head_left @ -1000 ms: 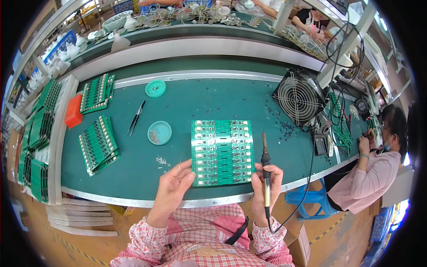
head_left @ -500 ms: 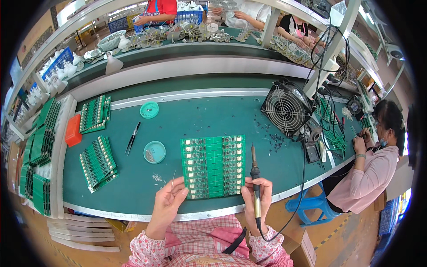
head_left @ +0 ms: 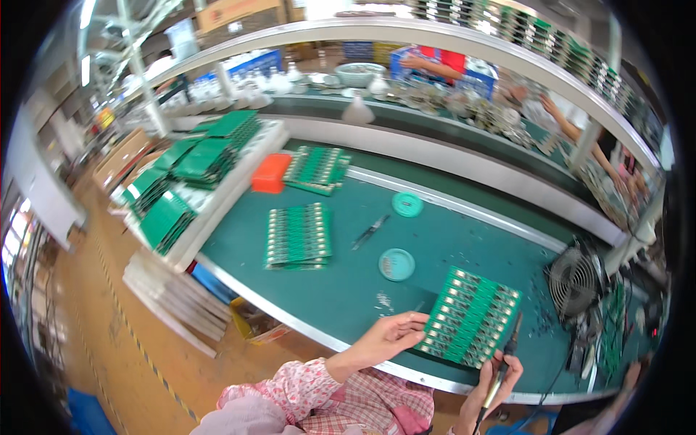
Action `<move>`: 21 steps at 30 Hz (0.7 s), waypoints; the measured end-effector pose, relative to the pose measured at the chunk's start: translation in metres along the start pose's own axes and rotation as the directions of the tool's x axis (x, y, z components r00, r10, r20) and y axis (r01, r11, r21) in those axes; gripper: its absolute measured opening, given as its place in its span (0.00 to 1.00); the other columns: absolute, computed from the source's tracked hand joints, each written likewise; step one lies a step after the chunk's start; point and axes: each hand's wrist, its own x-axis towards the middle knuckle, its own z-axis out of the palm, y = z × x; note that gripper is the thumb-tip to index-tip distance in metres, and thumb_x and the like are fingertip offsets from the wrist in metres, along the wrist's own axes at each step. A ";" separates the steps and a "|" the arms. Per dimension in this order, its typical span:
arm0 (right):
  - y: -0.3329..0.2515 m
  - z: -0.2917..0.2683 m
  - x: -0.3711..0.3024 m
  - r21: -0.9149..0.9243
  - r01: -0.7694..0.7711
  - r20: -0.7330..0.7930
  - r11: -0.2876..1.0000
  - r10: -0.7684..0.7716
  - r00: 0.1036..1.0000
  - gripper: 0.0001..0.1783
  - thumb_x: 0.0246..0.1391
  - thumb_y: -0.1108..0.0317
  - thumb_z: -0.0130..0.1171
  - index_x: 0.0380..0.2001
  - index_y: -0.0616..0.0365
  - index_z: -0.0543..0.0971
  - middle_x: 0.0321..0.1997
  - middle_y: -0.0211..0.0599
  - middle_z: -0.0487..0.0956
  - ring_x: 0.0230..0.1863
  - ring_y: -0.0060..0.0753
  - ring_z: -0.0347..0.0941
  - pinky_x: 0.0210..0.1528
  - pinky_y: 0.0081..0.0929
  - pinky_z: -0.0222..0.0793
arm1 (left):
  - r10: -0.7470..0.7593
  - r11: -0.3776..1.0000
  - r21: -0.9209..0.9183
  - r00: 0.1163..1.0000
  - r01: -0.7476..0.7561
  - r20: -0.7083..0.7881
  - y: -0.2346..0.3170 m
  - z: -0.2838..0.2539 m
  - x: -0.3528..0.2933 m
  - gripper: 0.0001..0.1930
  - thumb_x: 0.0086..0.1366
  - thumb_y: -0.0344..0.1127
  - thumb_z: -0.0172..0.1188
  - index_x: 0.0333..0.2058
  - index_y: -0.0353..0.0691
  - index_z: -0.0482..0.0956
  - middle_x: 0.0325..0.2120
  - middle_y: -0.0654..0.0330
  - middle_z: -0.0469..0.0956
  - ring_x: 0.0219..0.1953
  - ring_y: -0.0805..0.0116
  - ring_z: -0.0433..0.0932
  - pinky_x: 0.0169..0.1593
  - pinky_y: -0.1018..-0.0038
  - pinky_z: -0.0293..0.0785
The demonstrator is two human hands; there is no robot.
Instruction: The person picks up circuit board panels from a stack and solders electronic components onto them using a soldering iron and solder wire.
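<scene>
A green circuit board panel [head_left: 471, 317] with rows of small components is tilted above the green bench. My left hand [head_left: 388, 339] pinches its left edge between thumb and fingers. My right hand [head_left: 499, 380] is closed around a soldering iron [head_left: 496, 384], its tip pointing up beside the panel, and its fingers also meet the panel's lower right corner. Left of the panel lie a round turquoise dish [head_left: 396, 264] of small parts, a turquoise lid-like dish [head_left: 407, 204] and tweezers [head_left: 370, 232]. A thin wire seen earlier at my left fingers is too blurred to make out.
Stacked circuit boards [head_left: 297, 235] lie on the bench, more beside a red-orange box [head_left: 271, 173]. A white-edged rack [head_left: 243, 185] of boards stands left. A fan [head_left: 574, 283] and cables crowd the right. Other people work behind the rail [head_left: 362, 30].
The view has swung left, so the bench things appear farther right. Both hands stay at the panel, which now looks slanted. The soldering iron remains in my right hand.
</scene>
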 end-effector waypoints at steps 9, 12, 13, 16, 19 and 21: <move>-0.014 -0.005 -0.004 -0.149 0.166 0.124 0.975 -0.148 0.981 0.16 0.61 0.72 0.55 0.50 0.63 0.68 0.48 0.47 0.74 0.50 0.39 0.70 0.53 0.35 0.65 | 0.041 0.999 -0.024 0.998 -0.040 0.037 -0.010 -0.004 0.004 0.22 0.69 0.26 0.52 0.60 0.33 0.66 0.43 0.62 0.75 0.45 0.79 0.73 0.50 0.81 0.70; -0.015 -0.005 -0.004 -0.114 0.112 0.090 0.987 -0.102 0.991 0.16 0.60 0.71 0.56 0.50 0.64 0.68 0.49 0.48 0.73 0.49 0.40 0.70 0.51 0.35 0.67 | 0.012 1.000 -0.020 0.998 -0.011 0.058 -0.008 0.000 0.002 0.21 0.69 0.27 0.52 0.59 0.30 0.66 0.45 0.61 0.76 0.46 0.78 0.73 0.51 0.80 0.70; -0.017 -0.004 -0.004 -0.112 0.114 0.094 0.987 -0.104 0.990 0.16 0.60 0.71 0.56 0.50 0.64 0.68 0.49 0.48 0.73 0.49 0.40 0.70 0.51 0.35 0.67 | 0.015 1.000 -0.019 0.998 -0.014 0.056 -0.009 0.000 0.002 0.21 0.69 0.27 0.52 0.59 0.30 0.66 0.45 0.61 0.76 0.46 0.78 0.73 0.51 0.80 0.70; -0.022 0.000 -0.005 -0.204 0.075 0.040 0.976 -0.068 0.997 0.17 0.60 0.70 0.56 0.49 0.64 0.68 0.48 0.49 0.74 0.47 0.41 0.71 0.49 0.35 0.68 | -0.009 0.999 -0.034 0.998 0.011 0.060 -0.016 -0.003 0.003 0.19 0.70 0.28 0.51 0.58 0.30 0.67 0.46 0.61 0.76 0.47 0.78 0.73 0.52 0.80 0.69; -0.009 -0.006 -0.003 -0.070 0.078 0.014 0.995 -0.077 0.997 0.16 0.57 0.76 0.55 0.49 0.62 0.67 0.48 0.45 0.72 0.47 0.36 0.70 0.51 0.31 0.67 | -0.042 0.999 0.010 0.999 0.041 0.026 -0.005 0.004 0.006 0.19 0.70 0.30 0.53 0.57 0.29 0.68 0.47 0.59 0.77 0.48 0.77 0.74 0.54 0.78 0.70; -0.001 -0.004 -0.001 0.004 0.084 0.016 0.996 -0.084 0.996 0.18 0.55 0.82 0.52 0.49 0.61 0.66 0.50 0.41 0.67 0.51 0.34 0.67 0.58 0.30 0.63 | -0.037 0.996 0.074 0.999 0.040 -0.038 -0.020 -0.009 0.009 0.18 0.69 0.32 0.55 0.55 0.30 0.70 0.44 0.61 0.78 0.46 0.77 0.74 0.51 0.78 0.71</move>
